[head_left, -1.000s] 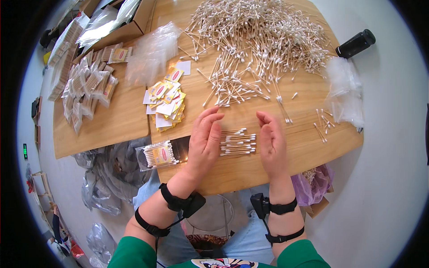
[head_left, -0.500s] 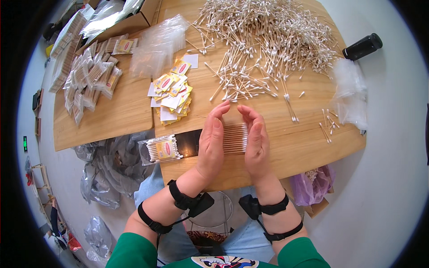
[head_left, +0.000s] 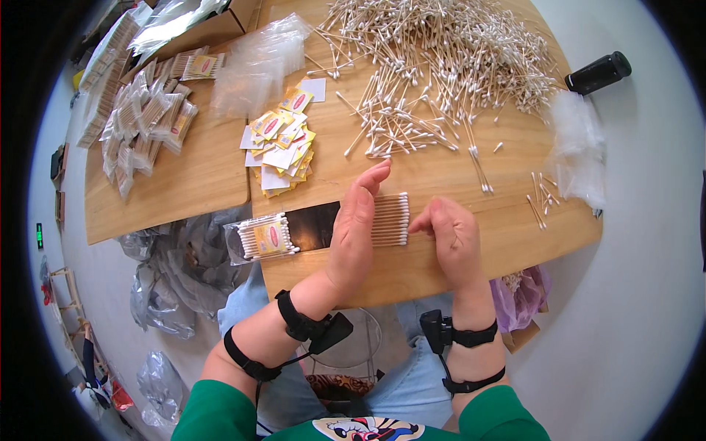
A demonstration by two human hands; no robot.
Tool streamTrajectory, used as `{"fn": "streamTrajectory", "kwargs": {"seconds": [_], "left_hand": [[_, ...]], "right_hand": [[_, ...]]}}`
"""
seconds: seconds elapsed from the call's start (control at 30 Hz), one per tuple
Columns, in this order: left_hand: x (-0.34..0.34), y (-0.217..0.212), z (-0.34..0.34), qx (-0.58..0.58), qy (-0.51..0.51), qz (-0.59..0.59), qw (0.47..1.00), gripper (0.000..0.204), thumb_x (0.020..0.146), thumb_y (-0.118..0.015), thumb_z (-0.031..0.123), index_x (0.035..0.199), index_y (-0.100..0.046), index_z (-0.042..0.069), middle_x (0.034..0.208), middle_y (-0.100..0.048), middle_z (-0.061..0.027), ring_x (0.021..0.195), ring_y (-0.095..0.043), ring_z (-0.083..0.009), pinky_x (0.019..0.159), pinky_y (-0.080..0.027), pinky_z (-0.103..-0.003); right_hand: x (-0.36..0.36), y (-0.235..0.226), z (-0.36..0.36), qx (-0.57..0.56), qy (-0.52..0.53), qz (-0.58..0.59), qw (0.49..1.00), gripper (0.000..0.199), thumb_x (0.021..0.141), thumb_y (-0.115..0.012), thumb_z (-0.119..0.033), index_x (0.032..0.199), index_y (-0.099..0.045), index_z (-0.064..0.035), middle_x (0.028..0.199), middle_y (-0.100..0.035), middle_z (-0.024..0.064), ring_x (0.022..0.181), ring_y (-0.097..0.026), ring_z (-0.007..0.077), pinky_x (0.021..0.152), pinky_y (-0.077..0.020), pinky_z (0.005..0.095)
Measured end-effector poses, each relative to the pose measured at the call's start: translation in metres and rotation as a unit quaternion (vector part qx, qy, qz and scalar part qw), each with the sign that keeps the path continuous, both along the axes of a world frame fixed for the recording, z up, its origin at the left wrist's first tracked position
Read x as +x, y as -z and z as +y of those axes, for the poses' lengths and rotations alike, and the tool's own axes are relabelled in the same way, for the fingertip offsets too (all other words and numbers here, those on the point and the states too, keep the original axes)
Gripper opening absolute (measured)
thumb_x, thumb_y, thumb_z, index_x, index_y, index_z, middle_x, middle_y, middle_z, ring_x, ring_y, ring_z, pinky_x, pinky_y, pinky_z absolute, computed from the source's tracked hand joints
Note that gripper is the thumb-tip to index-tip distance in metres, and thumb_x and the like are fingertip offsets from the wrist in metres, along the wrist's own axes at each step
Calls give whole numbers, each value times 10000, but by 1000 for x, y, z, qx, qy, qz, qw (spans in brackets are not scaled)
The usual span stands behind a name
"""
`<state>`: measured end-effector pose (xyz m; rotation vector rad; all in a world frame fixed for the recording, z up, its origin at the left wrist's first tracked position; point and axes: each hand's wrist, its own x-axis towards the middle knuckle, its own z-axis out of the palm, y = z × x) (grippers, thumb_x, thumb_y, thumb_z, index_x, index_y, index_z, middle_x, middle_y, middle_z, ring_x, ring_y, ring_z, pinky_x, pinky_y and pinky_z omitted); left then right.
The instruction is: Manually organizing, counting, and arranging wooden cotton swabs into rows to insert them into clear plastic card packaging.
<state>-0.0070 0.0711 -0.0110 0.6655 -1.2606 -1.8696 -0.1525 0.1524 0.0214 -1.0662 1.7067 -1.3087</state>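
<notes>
A row of cotton swabs [head_left: 390, 220] lies side by side on the table in front of me, white tips lined up on the right. My left hand [head_left: 354, 228] stands on edge with fingers stretched out, covering the row's left ends. Just right of the tips, my right hand [head_left: 454, 239] is curled, a fingertip close to the swabs; nothing shows in it. To the left, a dark flat strip [head_left: 315, 225] reaches from under my left hand to a clear bag of swabs [head_left: 261, 239] with a yellow label card in it.
Loose swabs form a big pile [head_left: 448, 59] at the far side. Left of it are a stack of label cards [head_left: 283, 151], clear empty bags [head_left: 257, 66] and packed swab bags [head_left: 151, 117]. On the right are a black bottle [head_left: 599, 72], more plastic bags [head_left: 577, 147] and a few stray swabs [head_left: 543, 198].
My right hand has moved off the swab tips to the right and curled its fingers. My left hand stays by the row, nearly still.
</notes>
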Motion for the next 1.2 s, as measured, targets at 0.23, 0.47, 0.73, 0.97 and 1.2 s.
{"fn": "streamTrajectory", "kwargs": {"seconds": [0.23,0.47,0.73,0.97,1.2], "left_hand": [[-5,4,2,-19,-21,-1,1000,514,1111,-324,373,1433,-452,-7,1478,-468,-100,1373,-401,-177,1185,-256,-329],[-3,2,1,-10,3,-7,1000,511,1106,-280,372,1434,-399,-1,1529,-405,-144,1470,-305,-241,1241,-143,-398],[-3,3,0,-12,2,-16,1000,502,1111,-265,361,1428,-404,-3,1520,-416,-141,1463,-316,-239,1241,-149,-397],[-4,3,0,-14,1,-15,1000,504,1111,-269,362,1421,-405,-11,1510,-424,-145,1460,-319,-240,1242,-149,-399],[-4,4,0,-16,-2,-14,1000,507,1111,-274,364,1420,-406,-15,1506,-429,-144,1457,-321,-237,1242,-150,-397]], "right_hand": [[-5,-2,4,-3,-42,181,983,348,976,-588,-179,673,-701,-48,680,-606,112,643,-599,283,605,-472,365],[-3,-2,4,1,-49,194,980,313,973,-597,-179,711,-723,-63,670,-601,103,630,-605,292,587,-471,384],[-6,0,3,-7,-68,241,968,306,986,-582,-182,757,-734,-49,672,-600,112,632,-608,297,585,-473,383],[-5,1,2,-4,-30,222,975,302,991,-580,-192,782,-739,-43,681,-598,118,632,-602,304,593,-474,386],[-2,1,1,-1,10,182,983,302,999,-577,-216,815,-735,-37,719,-627,130,657,-620,309,605,-486,386]]}}
